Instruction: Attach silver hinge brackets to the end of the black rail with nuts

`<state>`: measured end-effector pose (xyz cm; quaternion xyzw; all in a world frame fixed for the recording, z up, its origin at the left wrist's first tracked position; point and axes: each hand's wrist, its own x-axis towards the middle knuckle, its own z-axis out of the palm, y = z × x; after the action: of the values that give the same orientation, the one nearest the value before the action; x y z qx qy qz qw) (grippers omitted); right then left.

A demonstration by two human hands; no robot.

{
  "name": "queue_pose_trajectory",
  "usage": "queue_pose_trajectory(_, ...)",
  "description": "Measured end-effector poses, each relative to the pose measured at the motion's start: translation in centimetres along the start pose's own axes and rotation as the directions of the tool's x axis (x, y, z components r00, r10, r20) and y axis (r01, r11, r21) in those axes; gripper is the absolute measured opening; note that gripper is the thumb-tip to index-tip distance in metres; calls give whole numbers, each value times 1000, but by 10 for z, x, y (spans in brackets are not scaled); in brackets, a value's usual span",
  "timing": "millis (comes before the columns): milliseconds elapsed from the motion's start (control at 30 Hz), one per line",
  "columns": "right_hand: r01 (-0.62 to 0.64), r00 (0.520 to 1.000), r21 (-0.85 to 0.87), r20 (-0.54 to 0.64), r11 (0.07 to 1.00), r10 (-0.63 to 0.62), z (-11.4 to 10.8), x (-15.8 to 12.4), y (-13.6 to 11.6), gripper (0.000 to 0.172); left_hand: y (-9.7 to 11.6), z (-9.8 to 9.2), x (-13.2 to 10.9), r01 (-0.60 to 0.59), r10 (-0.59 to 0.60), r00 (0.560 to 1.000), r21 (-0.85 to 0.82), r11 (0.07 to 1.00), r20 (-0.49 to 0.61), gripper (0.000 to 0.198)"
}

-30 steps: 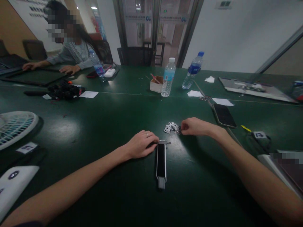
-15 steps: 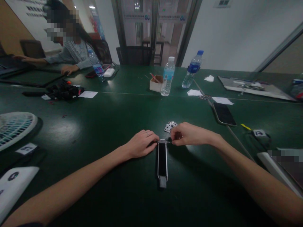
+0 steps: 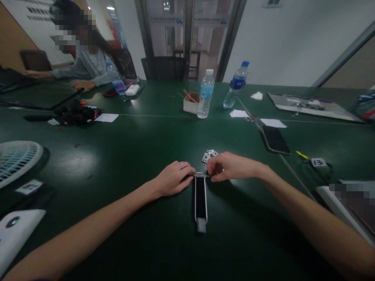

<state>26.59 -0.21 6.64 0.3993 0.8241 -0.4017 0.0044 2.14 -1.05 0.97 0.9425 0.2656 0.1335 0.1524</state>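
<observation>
A long, narrow black device with a white rim (image 3: pixel 200 199) lies on the dark green table, its grey end piece (image 3: pixel 201 225) towards me. Across its far end runs a thin metal crosspiece (image 3: pixel 200 176). My left hand (image 3: pixel 175 178) rests on the table to the left, thumb and forefinger closed at the crosspiece's left end. From the right, my right hand (image 3: pixel 227 167) pinches at the other end, its fingertips partly hiding what they grip. Just beyond that hand is a small pile of silver metal plates with dark holes (image 3: pixel 209 156).
Further back stand a small box (image 3: pixel 190 105) and two water bottles, one white-capped (image 3: pixel 206 95), one blue-capped (image 3: pixel 235 86). A phone (image 3: pixel 275 139) lies to the right. At left are a white fan grille (image 3: pixel 20 160) and a white device (image 3: pixel 20 230). Another person (image 3: pixel 88 66) sits at far left.
My right hand has come slightly closer to the crosspiece's right end. My left hand keeps its place by the device. The whole view has shifted a little.
</observation>
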Motion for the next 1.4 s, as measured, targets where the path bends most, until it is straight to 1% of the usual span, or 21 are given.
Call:
queue_pose_trajectory(100,6,1000,-11,-9,1000,-6,1,1,0,13,0,0,0,-7,7,1000,-1,1000,-8,19)
queue_pose_trajectory(233,25,998,-9,-55,1000,-26,3,3,1,13,0,1,0,-7,8,998,17,1000,-61,19)
queue_pose_trajectory(333,25,995,13,-97,1000,-23,7,6,5,13,0,2,0,27,-23,995,38,999,-95,19)
queue_pose_trajectory(433,37,989,35,-145,999,-31,13,10,9,14,0,3,0,64,-58,993,50,997,-105,19)
queue_pose_trajectory(567,62,976,-8,-210,998,-62,19,13,11,15,-1,4,-1,104,-98,989,45,994,-113,18)
queue_pose_trajectory(633,55,966,-42,-250,998,-63,21,14,8,14,-2,4,-1,141,-137,982,21,990,-130,17)
queue_pose_trajectory(733,3,951,-110,-307,994,-37,21,16,2,12,-5,4,0,223,-229,960,-55,973,-160,16)
queue_pose_trajectory(800,-11,945,-117,-326,993,-28,22,17,-1,12,-6,4,1,266,-282,944,-112,957,-171,15)
queue_pose_trajectory(867,1,939,-96,-341,995,-34,23,18,-1,11,-7,3,2,293,-318,933,-157,943,-167,14)
queue_pose_trajectory(1000,24,928,-126,-367,992,-69,28,21,2,10,-7,-1,4,307,-343,928,-224,925,-144,12)
queue_pose_trajectory(1100,42,921,-171,-375,984,-105,32,22,5,14,-8,-1,4,303,-343,929,-249,920,-139,12)
queue_pose_trajectory(1200,39,932,-234,-342,971,-120,27,20,6,19,-10,0,3,298,-340,931,-256,919,-136,12)
queue_pose_trajectory(1267,23,937,-281,-330,959,-119,18,15,6,23,-11,1,3,297,-338,931,-255,920,-134,13)
queue_pose_trajectory(1333,-13,929,-315,-356,949,-105,4,9,9,25,-11,2,2,297,-336,932,-251,921,-132,13)
queue_pose_trajectory(1400,-87,916,-348,-396,933,-62,-9,2,13,23,-12,2,2,288,-327,936,-247,925,-130,14)
